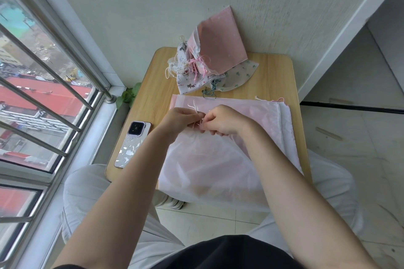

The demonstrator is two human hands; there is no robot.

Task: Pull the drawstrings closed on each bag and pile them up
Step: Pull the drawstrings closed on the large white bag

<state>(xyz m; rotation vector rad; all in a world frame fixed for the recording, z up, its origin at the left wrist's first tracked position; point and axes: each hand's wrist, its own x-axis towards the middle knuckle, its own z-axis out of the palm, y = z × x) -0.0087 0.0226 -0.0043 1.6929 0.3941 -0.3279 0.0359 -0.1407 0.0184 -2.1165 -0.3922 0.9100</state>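
While both forearms reach up from the bottom of the frame, the two hands meet at the centre, over the gathered mouth of a sheer white bag (209, 166) that lies on the wooden table (275, 76) and hangs over its near edge. The left hand (180, 119) has its fingers curled tight, thumb and forefinger pinching a white drawstring (195, 105) whose loose ends stick up just above the knuckles. The right hand (223, 119) is curled too, its fingertips pinched narrowly on the cord or the bunched fabric right beside the left fingers; which of the two it holds cannot be told. Under the white bag lies a flat stack of pale pink and white bags (282, 120), reaching toward the right edge of the table. At the upper centre, against the wall, stands a pile of closed bags (196, 72) with cat prints and pink cords, with a large pink bag (220, 43) leaning on it. A phone (132, 145) lies face down at the table's left edge, left of centre in the frame, near the window bars.
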